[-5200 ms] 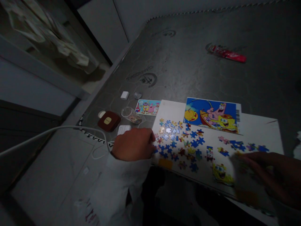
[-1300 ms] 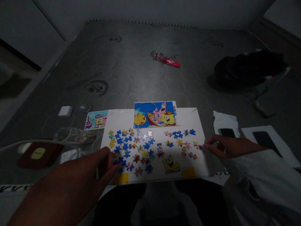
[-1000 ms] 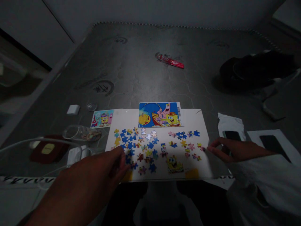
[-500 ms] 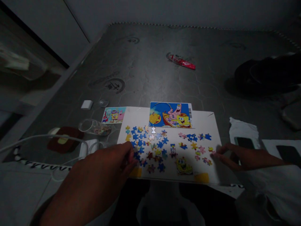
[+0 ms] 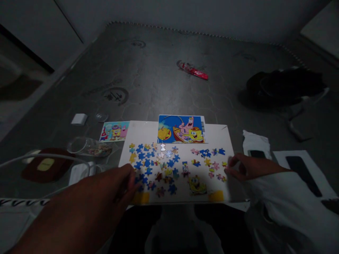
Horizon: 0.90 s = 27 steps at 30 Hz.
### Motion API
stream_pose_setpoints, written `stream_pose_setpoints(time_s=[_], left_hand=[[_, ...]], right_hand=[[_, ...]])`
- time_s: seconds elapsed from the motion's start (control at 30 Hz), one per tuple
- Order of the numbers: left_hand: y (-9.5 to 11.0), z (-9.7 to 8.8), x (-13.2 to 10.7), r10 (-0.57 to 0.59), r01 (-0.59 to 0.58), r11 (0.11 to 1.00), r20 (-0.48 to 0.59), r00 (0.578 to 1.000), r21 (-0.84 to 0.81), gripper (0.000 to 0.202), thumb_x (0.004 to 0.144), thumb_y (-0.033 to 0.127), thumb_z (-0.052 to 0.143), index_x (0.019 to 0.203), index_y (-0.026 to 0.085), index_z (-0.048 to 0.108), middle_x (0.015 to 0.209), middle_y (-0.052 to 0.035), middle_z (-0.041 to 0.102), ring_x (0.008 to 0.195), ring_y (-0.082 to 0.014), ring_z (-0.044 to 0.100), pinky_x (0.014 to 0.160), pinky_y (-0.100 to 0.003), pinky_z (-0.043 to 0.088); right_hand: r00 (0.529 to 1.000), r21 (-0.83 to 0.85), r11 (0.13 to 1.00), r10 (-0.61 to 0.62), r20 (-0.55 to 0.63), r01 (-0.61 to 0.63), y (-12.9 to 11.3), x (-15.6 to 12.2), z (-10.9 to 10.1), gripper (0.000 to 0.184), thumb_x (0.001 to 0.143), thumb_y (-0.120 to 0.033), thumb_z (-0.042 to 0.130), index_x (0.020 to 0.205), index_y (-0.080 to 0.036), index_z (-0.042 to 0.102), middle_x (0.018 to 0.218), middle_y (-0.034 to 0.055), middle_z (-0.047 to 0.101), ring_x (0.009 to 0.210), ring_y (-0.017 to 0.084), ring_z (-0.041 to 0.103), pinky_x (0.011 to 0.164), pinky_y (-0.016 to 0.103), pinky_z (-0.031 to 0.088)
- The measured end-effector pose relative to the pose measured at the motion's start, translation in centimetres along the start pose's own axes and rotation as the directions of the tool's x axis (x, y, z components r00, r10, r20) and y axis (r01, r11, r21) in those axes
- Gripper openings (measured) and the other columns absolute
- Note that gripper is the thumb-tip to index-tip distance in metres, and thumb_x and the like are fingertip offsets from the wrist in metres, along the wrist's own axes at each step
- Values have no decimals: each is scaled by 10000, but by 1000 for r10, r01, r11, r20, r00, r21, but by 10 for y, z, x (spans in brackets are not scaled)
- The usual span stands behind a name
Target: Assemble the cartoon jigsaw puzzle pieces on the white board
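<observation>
Many loose jigsaw pieces lie on a white board, with blue ones mostly at left and pink and yellow ones at right. A small joined block with a yellow cartoon face lies near the front edge. My left hand is over the board's left front edge beside the blue pieces, fingers loosely curled and thumb apart, with nothing visible in it. At the right edge, my right hand has its thumb and fingers slightly parted beside a small yellow piece. A cartoon picture card rests across the board's back edge.
Left of the board are a second picture card, a clear jar lying on its side, a brown pouch, and a white cable. A red wrapper lies farther back. At right are a black bag and a phone.
The view has shifted, so the board and things on it appear farther left. The right hand's fingers have parted a little beside the yellow piece. The pieces keep their layout.
</observation>
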State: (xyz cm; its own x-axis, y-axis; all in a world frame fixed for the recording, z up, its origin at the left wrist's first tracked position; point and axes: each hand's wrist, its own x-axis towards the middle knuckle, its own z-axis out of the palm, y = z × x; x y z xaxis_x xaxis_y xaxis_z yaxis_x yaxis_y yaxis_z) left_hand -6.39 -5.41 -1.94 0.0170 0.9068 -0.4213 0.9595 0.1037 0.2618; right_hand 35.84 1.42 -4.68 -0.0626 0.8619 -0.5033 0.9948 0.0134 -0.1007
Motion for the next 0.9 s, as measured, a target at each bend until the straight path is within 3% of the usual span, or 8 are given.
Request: stream_pose_setpoints(time_s=[0.1, 0.27, 0.37, 0.47, 0.63, 0.77, 0.9], left_hand=[[-5, 1, -1, 4, -7, 992, 21, 1000, 124, 424, 1140, 548, 371, 943, 320, 670, 772, -26, 756, 626, -238, 735, 580, -342, 415], [-13, 6, -1, 36, -36, 986, 3, 999, 162, 409, 1146, 529, 372, 1033, 342, 718, 844, -19, 816, 650, -215, 778, 573, -321, 443], [-12, 6, -1, 54, -53, 986, -3, 999, 159, 397, 1135, 504, 378, 968, 332, 694, 786, -5, 788, 611, -198, 751, 564, -305, 445], [-8, 5, -1, 50, -48, 989, -11, 999, 141, 364, 1117, 488, 419, 891, 318, 648, 733, 1, 752, 609, -193, 750, 572, -297, 457], [-5, 5, -1, 47, -42, 989, -34, 998, 143, 347, 1101, 451, 412, 917, 327, 679, 723, -14, 730, 588, -208, 738, 576, -317, 464], [-2, 3, -1, 43, -36, 989, -45, 998, 144, 361, 1100, 457, 413, 887, 321, 671, 708, -13, 727, 574, -207, 720, 566, -321, 436], [4, -1, -3, 41, -35, 987, -35, 999, 157, 384, 1107, 461, 406, 901, 325, 700, 724, -16, 746, 583, -209, 718, 549, -319, 402]], right_hand=[[998, -1, 1000, 8, 61, -8, -5, 1, -5, 150, 1036, -440, 720, 1060, -303, 775, 850, 32, 815, 760, 236, 773, 706, 347, 524], [989, 38, 999, -31, 142, 26, -6, 10, -8, 101, 1030, -375, 729, 1077, -291, 759, 892, 31, 829, 799, 220, 782, 748, 334, 533], [984, 46, 999, -14, 178, 6, -6, 15, -11, 92, 1000, -330, 750, 1079, -287, 730, 889, 19, 827, 816, 217, 795, 739, 314, 530], [985, 38, 999, -17, 169, 10, -7, 14, -13, 111, 999, -300, 734, 1108, -288, 724, 868, 15, 814, 794, 213, 793, 732, 310, 529], [989, 70, 995, -85, 122, 77, -10, 13, -10, 117, 993, -253, 732, 1104, -287, 745, 931, 25, 823, 865, 214, 809, 787, 311, 556], [991, 38, 998, -61, 117, 57, -11, 15, -6, 37, 1017, -291, 739, 1047, -294, 761, 941, 36, 826, 872, 219, 808, 782, 318, 544], [990, 49, 997, -68, 122, 62, -5, 13, -3, 84, 1045, -358, 732, 1056, -287, 773, 939, 42, 835, 873, 235, 813, 781, 335, 557]])
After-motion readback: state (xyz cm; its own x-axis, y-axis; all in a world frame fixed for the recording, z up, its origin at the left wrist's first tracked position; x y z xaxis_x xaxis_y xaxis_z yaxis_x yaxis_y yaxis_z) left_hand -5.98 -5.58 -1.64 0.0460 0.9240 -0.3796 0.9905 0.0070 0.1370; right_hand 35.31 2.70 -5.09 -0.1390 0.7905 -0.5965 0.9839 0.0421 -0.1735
